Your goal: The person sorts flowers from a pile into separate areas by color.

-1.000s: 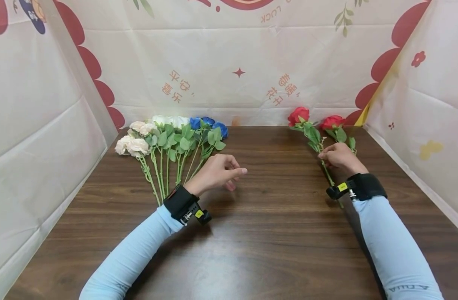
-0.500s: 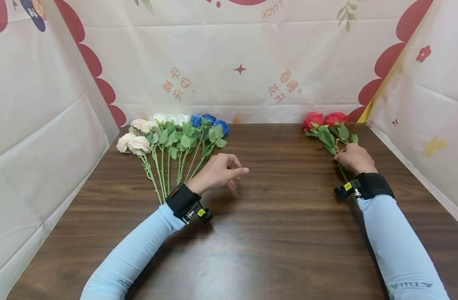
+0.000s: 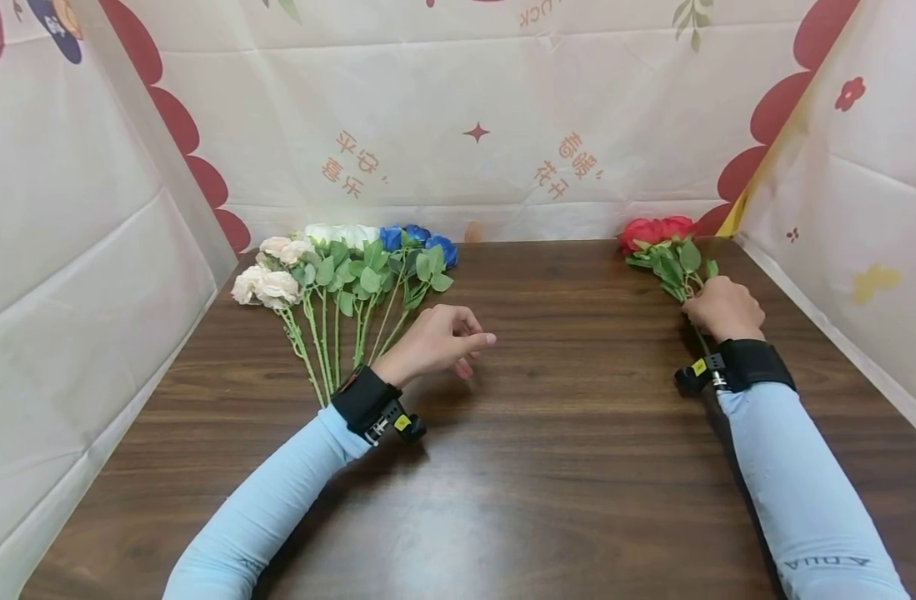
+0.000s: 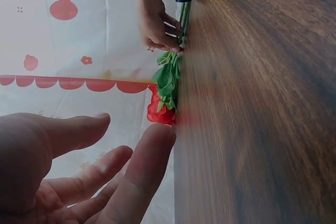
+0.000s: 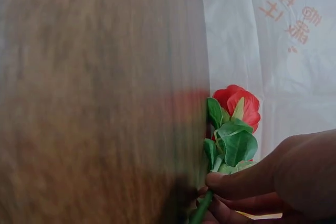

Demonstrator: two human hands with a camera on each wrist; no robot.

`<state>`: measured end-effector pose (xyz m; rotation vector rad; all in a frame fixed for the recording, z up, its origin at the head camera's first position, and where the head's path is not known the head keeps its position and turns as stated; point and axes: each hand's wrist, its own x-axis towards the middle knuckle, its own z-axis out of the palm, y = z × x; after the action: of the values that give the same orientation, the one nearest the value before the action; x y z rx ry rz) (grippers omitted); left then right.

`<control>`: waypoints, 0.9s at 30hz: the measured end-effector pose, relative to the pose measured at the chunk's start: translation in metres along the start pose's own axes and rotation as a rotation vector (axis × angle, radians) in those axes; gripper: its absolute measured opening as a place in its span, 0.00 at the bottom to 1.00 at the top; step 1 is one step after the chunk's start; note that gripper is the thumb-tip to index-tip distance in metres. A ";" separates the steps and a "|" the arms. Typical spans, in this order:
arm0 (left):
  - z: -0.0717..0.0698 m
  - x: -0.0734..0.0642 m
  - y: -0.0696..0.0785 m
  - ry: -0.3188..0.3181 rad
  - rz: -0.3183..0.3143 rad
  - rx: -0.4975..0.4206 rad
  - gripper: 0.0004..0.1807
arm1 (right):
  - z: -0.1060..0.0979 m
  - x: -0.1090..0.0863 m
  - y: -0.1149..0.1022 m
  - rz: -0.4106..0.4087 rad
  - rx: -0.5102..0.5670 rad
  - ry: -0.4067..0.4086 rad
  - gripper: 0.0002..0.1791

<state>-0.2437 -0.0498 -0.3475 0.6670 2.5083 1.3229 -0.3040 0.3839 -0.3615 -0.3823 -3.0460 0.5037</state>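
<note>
Fingers (image 5: 241,179) of the right hand (image 3: 725,308) pinch a slender green stem (image 5: 202,210) below leafy red artificial roses (image 3: 656,230) at the far right of the brown wooden surface (image 3: 563,450); the left hand (image 3: 431,342) is relaxed, holding nothing. The roses look light, soft-petalled; the stiff-looking stem suits gripping.

The person's left arm (image 3: 270,508), in a light blue sleeve, slants forward and inward; a black band (image 3: 362,402) circles its wrist. The left grip (image 3: 435,342) is relaxed, thumb (image 4: 79,132) apart from the loosely bent fingers (image 4: 147,166). The right arm (image 3: 810,492), sleeved and banded alike, also angles inward; the right grip (image 3: 726,308) faces back-up, its thumb and fingers curled in a pinch.
</note>
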 end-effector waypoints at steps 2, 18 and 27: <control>0.000 0.000 0.000 0.000 -0.001 -0.002 0.15 | 0.000 0.001 0.000 0.010 -0.008 -0.002 0.16; 0.001 0.001 -0.003 -0.008 -0.001 -0.008 0.14 | -0.002 0.006 0.014 0.062 -0.038 0.039 0.22; -0.001 0.001 -0.002 -0.002 -0.011 0.006 0.14 | -0.002 0.007 0.013 0.083 -0.047 0.035 0.25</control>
<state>-0.2455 -0.0508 -0.3492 0.6544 2.5115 1.3108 -0.3078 0.3982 -0.3639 -0.5155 -3.0232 0.4255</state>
